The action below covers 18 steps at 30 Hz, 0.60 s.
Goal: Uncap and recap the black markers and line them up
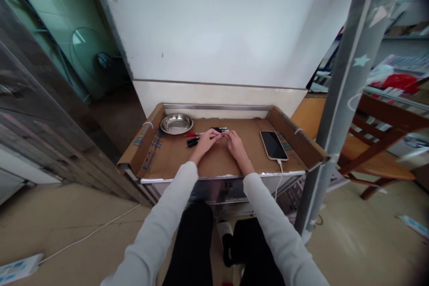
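Note:
My left hand (pixel 207 140) and my right hand (pixel 235 143) meet over the middle of the cardboard-covered table. Their fingertips are pinched together, and whatever they hold is too small and too covered to name. Just behind the fingers lie black pens (pixel 219 129), partly hidden by them. A red-ended pen (pixel 191 134) rests to the left of my left hand. Close by it are black pen-like pieces (pixel 192 142), partly behind that hand. At the back left stands a shallow round metal dish (pixel 176 124).
A phone (pixel 274 145) lies on the right of the table, its white charging cable (pixel 280 170) hanging over the front edge. Raised cardboard sides (pixel 291 127) border the table. A grey metal post (pixel 335 98) rises at the right, with a wooden chair (pixel 378 161) beyond.

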Motion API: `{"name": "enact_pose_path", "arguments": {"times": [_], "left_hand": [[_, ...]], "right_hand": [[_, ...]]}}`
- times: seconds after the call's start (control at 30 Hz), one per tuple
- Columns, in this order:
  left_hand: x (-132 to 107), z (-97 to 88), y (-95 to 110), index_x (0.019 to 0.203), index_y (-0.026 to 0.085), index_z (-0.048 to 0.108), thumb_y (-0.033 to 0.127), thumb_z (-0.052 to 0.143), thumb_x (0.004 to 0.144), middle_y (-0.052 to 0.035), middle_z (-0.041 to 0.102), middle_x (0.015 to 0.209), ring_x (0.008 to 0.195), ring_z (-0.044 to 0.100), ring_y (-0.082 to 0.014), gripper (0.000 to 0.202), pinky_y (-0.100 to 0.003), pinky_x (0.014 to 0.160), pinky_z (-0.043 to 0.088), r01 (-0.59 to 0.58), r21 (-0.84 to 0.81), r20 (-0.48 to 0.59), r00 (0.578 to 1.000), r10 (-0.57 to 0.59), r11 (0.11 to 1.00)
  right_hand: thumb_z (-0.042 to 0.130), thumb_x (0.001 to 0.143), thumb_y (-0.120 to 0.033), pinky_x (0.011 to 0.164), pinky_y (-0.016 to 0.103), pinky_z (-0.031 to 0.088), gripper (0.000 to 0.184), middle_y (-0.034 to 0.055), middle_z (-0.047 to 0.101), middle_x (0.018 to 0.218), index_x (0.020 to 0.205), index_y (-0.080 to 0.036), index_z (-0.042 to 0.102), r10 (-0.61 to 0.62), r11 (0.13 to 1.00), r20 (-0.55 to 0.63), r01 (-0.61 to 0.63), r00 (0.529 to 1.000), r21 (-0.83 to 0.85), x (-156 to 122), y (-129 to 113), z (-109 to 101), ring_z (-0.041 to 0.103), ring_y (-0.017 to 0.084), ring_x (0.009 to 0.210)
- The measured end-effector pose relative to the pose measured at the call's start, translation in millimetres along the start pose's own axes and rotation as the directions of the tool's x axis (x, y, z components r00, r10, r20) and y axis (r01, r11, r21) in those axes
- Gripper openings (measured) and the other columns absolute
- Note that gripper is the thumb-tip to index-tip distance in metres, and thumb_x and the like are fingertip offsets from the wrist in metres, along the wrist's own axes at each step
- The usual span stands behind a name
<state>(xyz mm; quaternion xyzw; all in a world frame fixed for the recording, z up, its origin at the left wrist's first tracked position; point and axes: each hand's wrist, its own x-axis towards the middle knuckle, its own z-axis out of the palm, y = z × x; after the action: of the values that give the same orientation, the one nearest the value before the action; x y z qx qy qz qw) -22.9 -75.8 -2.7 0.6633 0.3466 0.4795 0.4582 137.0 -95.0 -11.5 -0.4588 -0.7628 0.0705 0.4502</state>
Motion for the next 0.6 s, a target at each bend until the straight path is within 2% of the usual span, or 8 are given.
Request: {"name": "enact_pose_path", "arguments": {"times": [0.17, 0.33, 0.47, 0.6], "left_hand": [[1, 0.5, -5, 0.086, 0.014, 0.054, 0.039, 0.063, 0.077, -0.0042, 0.067, 0.080, 0.078, 0.065, -0.0158, 0.029, -0.032, 0.076, 0.052, -0.022, -0.017, 0.019, 1.000, 0.022, 1.000], [2, 0.9, -10, 0.085, 0.015, 0.051, 0.038, 0.061, 0.078, -0.0036, 0.066, 0.083, 0.079, 0.065, -0.0151, 0.025, -0.030, 0.074, 0.052, -0.020, 0.015, 0.093, 0.995, 0.018, 1.000], [2, -0.3, -13, 0.084, 0.017, 0.049, 0.034, 0.056, 0.082, -0.0027, 0.066, 0.082, 0.078, 0.065, -0.0141, 0.018, -0.029, 0.074, 0.051, -0.062, 0.111, 0.105, 0.993, 0.051, 0.992], [0, -0.5, -13, 0.095, 0.020, 0.048, 0.028, 0.045, 0.089, -0.0037, 0.067, 0.089, 0.080, 0.065, -0.0148, 0.011, -0.030, 0.077, 0.050, -0.129, 0.295, 0.088, 0.990, 0.107, 0.947]], "right_hand": [[0.033, 0.093, -0.021, 0.087, 0.033, 0.047, 0.031, 0.0101, 0.060, 0.102, 0.111, -0.020, 0.058, -0.040, 0.996, -0.067, 0.046, 0.997, 0.079, -1, -2, -3, 0.058, 0.018, 0.094], [0.033, 0.093, -0.023, 0.085, 0.031, 0.047, 0.032, 0.0106, 0.060, 0.106, 0.115, -0.019, 0.055, -0.061, 0.992, -0.030, 0.064, 0.998, 0.113, -2, -2, -2, 0.058, 0.017, 0.095], [0.036, 0.092, -0.023, 0.090, 0.033, 0.045, 0.026, 0.0110, 0.061, 0.104, 0.106, -0.017, 0.058, -0.084, 0.992, 0.023, 0.081, 0.996, 0.099, 1, 5, 5, 0.058, 0.018, 0.098], [0.037, 0.091, -0.021, 0.092, 0.034, 0.044, 0.025, 0.0117, 0.062, 0.106, 0.106, -0.016, 0.056, -0.045, 0.996, 0.038, 0.042, 0.998, 0.078, 3, 11, 11, 0.057, 0.018, 0.101]]}}
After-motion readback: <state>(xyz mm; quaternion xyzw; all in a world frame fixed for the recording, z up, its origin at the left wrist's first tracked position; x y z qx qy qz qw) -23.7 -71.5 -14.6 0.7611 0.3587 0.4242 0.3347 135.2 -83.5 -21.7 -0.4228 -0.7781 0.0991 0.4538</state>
